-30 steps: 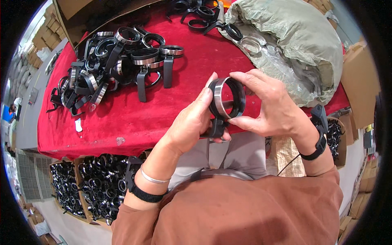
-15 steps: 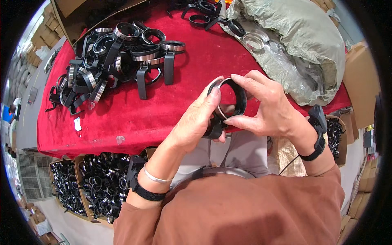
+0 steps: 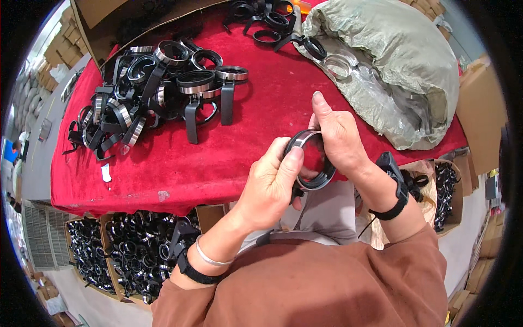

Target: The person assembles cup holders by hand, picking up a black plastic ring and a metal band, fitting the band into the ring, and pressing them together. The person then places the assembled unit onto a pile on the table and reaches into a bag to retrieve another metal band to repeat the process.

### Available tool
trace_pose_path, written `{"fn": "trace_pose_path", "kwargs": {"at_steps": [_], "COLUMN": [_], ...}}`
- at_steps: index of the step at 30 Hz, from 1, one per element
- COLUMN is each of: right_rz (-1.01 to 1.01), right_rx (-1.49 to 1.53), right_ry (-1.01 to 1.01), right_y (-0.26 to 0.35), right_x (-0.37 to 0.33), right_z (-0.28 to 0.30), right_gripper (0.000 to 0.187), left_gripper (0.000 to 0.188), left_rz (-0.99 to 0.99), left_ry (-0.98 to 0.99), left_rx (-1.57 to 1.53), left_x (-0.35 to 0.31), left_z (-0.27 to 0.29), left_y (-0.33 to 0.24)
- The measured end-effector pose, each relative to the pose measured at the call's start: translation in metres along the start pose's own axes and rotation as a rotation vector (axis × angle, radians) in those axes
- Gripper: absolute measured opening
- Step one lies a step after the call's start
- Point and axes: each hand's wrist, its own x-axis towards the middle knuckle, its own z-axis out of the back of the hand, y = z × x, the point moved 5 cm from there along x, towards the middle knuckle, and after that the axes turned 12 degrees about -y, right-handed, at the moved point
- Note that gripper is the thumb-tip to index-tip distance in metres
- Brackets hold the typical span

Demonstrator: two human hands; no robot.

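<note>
A black ring (image 3: 328, 177) with a shiny silver band and a handle is held up over the table's front edge. My left hand (image 3: 270, 188) is closed on its left side, thumb pressed on the silver band; the handle shows only partly beneath this hand. Against the ring's right side lies my right hand (image 3: 343, 139), its thumb raised off the rim. The other fingers of that hand curl behind the rim and are mostly hidden. A heap of similar ringed handles (image 3: 158, 90) lies on the red cloth (image 3: 261, 103) to the left.
A grey-green sack (image 3: 392, 65) with clear plastic sits at the right, a loose silver band (image 3: 336, 66) beside it. More black rings (image 3: 267, 36) lie at the back. Below the table stand cartons of black parts (image 3: 139, 250). An open carton (image 3: 103, 27) stands back left.
The ring and both hands have moved slightly right and nearer to me. My right thumb has left the rim's lower edge and now points up; the right hand has turned.
</note>
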Motion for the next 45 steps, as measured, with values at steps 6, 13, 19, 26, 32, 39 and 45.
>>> {"fn": "trace_pose_path", "kwargs": {"at_steps": [6,13,19,26,32,39,45], "right_rz": [-0.182,0.079,0.415,0.384,1.075,0.572,0.328], "right_rx": [0.043,0.146,-0.237,-1.029,-0.547,-0.257,-0.992], "right_ry": [0.01,-0.038,-0.042,-0.153,-0.186,-0.037,-0.491], "right_y": [-0.006,0.013,0.021,-0.042,0.01,0.015,-0.046], "right_x": [0.005,-0.005,0.093,0.207,0.09,0.053,0.163], "right_z": [-0.011,-0.042,-0.044,-0.002,-0.007,0.035,0.077], "right_gripper": [0.064,0.055,0.046,0.044,0.031,0.041,0.065], "left_gripper": [0.03,0.027,0.031,0.062,0.055,0.017,0.023], "left_rz": [-0.008,-0.225,-0.454,-0.918,-0.744,0.288,0.285], "left_ry": [-0.11,-0.382,-0.544,-1.032,-0.514,-0.076,-0.032], "left_rx": [-0.019,0.049,0.46,1.427,0.698,-0.325,-0.431], "left_x": [0.005,0.004,0.062,0.129,0.098,0.046,0.042], "left_z": [0.007,0.032,0.103,0.172,0.074,0.049,0.038], "left_y": [-0.003,-0.022,-0.08,-0.141,-0.071,0.017,0.026]}}
